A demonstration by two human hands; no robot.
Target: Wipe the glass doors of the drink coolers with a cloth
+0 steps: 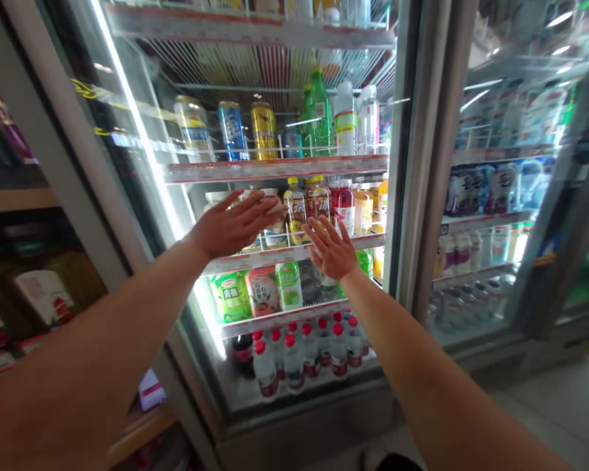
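Note:
Both my arms reach into an open drinks cooler (402, 196). My left hand (233, 226) is held flat with fingers stretched out, in front of pale bottles (269, 226) on the middle shelf (285, 252). My right hand (330, 247) has its fingers spread, just below bottles of yellow and red drink (343, 206), at the shelf's front edge. Neither hand holds anything. Whether either touches a bottle I cannot tell.
Cans (233, 131) and a green bottle (319, 111) stand on the shelf above. Green and pink cartons (262, 291) sit below, then red-capped water bottles (299, 353). The open glass door (103, 150) swings left. A second, closed cooler door (500, 183) is at right. Wooden shelves (14, 199) stand at left.

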